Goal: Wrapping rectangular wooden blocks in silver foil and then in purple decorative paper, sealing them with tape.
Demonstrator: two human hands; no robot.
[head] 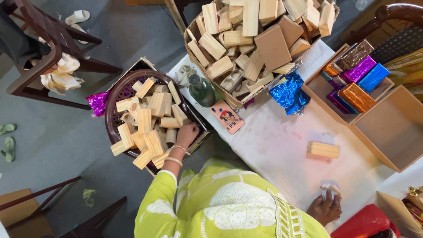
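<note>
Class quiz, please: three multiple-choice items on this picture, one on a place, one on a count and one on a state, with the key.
1. Where is the person's left hand?
A. In the round brown basket of wooden blocks
B. On the green bottle
C. On the brown chair

2. How many wooden blocks lie alone on the white table cover?
A. One
B. Three
C. Five

3. What is the state of the wooden tray near the right edge?
A. Packed with foil-wrapped blocks
B. Empty
C. Closed with a lid

Key: 1 A, the hand rests among the blocks in the basket. 2 A, a single wooden block lies there by itself. 3 B, its bare bottom shows, while the tray beside it holds the foil-wrapped blocks.
</note>
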